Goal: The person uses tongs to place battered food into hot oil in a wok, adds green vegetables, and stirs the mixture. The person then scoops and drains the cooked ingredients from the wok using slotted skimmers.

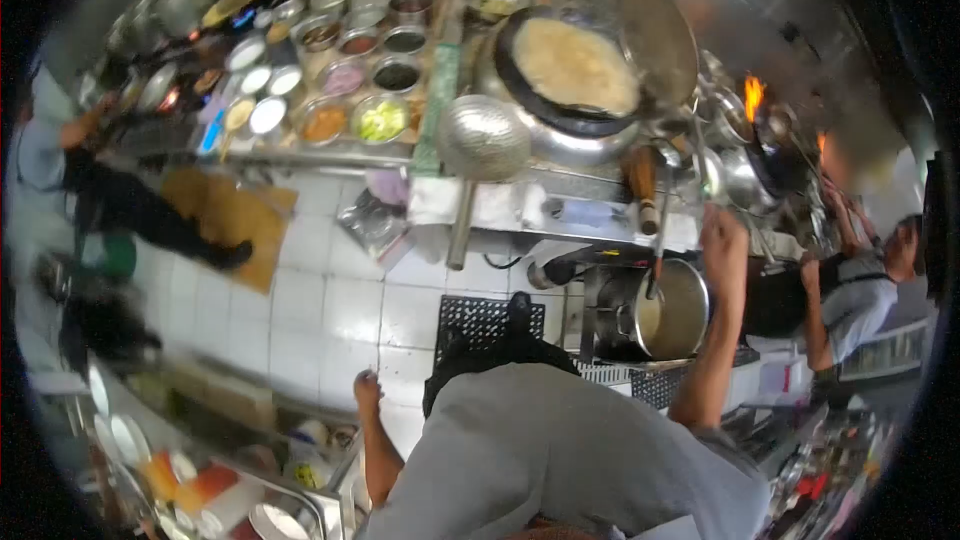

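Note:
My left hand (368, 390) hangs low over the tiled floor, its fingers curled in and nothing visible in them. My right hand (724, 243) is closed at the stove's front edge, to the right of a wooden handle (642, 180); whatever its fingers hold, if anything, is blurred. Beyond the handle, a dark round pan (507, 62) holds a pale beige layer of food (575, 62). A round metal lid (657, 40) leans behind it. Left of the pan lies a large metal strainer (485, 135), handle toward me. Below my right hand stands a deep pot (707, 305) with pale liquid.
Bowls of ingredients, including chopped greens (382, 120), crowd the left counter (350, 155). Flames (753, 97) rise at the right burners. One person (855, 310) works at right, another (50, 155) at far left. A black rubber mat (480, 315) lies underfoot.

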`<state>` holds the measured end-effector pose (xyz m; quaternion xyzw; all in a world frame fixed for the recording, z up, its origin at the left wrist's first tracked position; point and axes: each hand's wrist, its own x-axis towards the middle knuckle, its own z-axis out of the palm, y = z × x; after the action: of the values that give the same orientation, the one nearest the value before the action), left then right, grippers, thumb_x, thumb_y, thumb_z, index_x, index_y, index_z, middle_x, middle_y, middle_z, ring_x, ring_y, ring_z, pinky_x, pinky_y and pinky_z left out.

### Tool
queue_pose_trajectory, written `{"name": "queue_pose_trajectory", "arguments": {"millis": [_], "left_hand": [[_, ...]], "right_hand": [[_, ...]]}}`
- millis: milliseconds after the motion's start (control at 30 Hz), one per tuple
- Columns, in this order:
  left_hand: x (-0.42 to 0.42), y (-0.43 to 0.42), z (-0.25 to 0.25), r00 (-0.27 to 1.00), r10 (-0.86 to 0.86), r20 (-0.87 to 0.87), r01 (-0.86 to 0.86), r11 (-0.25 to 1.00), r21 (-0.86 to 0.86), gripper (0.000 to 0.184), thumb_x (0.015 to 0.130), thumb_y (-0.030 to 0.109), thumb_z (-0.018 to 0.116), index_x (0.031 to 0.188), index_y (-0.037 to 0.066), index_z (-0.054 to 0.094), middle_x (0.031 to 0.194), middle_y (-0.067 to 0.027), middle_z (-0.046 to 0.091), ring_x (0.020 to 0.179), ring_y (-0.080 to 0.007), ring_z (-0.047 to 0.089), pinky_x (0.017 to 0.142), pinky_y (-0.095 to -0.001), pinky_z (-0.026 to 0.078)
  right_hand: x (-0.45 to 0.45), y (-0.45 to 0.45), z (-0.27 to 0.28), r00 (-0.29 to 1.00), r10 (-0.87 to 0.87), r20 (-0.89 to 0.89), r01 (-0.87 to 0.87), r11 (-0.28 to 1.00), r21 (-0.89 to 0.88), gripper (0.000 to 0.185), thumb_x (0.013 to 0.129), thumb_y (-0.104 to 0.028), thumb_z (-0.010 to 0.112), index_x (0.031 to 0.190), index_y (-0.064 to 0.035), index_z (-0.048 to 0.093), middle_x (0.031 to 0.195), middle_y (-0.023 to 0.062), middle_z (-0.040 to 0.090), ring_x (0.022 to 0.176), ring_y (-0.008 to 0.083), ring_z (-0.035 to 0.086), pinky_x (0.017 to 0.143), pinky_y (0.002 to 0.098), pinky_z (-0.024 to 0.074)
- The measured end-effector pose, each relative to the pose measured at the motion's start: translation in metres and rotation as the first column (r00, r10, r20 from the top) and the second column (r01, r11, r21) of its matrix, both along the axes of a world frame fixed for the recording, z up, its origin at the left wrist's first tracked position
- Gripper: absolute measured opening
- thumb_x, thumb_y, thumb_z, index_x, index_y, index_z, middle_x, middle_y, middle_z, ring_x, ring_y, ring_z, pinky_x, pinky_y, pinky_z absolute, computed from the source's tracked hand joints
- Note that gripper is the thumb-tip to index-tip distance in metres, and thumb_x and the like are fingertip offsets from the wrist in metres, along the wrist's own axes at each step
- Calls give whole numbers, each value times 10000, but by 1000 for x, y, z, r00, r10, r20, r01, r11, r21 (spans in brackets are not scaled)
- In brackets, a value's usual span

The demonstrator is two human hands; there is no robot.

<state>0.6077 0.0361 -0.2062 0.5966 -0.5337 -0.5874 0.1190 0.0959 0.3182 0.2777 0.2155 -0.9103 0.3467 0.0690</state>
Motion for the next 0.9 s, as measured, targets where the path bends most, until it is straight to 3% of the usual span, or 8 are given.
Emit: {"name": "queue_pose_trajectory", "arguments": {"millis": [167,233,300,467,633,767,800,900], "left_hand": [[-12,-39,28,992,-109,-61,116,985,124,235,804,171,586,986,24,599,685,-50,580,540,-124,538,405,-264,452],[-2,-76,-53,953,-294,75,303,933,-193,228,789,170,604,961,21,597,640,-40,560,510,-112,513,416,-263,443],[-17,-96,-58,960,-259,102,278,880,-384,220,771,157,622,924,1,605,631,-85,583,507,-168,535,508,-300,475],[-65,-94,32,992,-118,-40,117,992,-38,179,787,138,593,882,-11,619,721,-145,635,630,-265,599,575,-322,485],[-12,-89,-106,882,-401,246,470,762,-445,172,788,122,584,933,30,584,714,-48,595,663,-161,587,436,-273,461],[-20,-52,-45,895,-430,-118,445,878,176,146,793,137,571,900,39,587,724,-78,584,551,-172,562,414,-323,473],[-32,-44,-22,984,-120,-131,164,901,401,145,785,134,571,889,35,582,644,-64,539,484,-151,510,387,-318,454],[-41,-41,-25,993,-15,-115,59,920,387,163,787,144,562,901,29,578,600,-47,505,476,-139,490,380,-305,446]], "right_hand": [[-12,-24,-11,992,-54,-112,64,995,80,196,865,-140,536,916,29,622,623,173,550,561,175,527,543,309,418],[-56,-39,-28,991,39,-125,-38,999,17,235,875,-175,505,846,35,607,606,110,541,534,172,493,512,315,402],[-105,-52,-53,966,113,-231,-84,988,133,215,809,-173,551,861,26,616,804,263,594,773,396,609,663,406,465],[-131,-97,-38,999,41,-7,-37,946,321,226,818,-171,521,833,37,608,758,205,631,696,328,623,591,425,442],[-80,-65,-29,956,183,-231,-156,979,128,176,768,-107,545,833,39,618,759,235,621,736,366,628,647,409,480],[-99,-99,-49,971,111,210,-162,955,247,180,783,-103,530,831,45,620,714,198,629,701,281,647,637,387,485],[-98,-103,-45,972,97,213,-149,959,243,180,783,-103,530,831,45,620,714,198,629,701,281,647,637,387,485],[-104,-105,-31,986,26,166,-47,991,122,183,801,-114,525,858,16,641,784,211,628,748,276,637,646,369,475]]}}
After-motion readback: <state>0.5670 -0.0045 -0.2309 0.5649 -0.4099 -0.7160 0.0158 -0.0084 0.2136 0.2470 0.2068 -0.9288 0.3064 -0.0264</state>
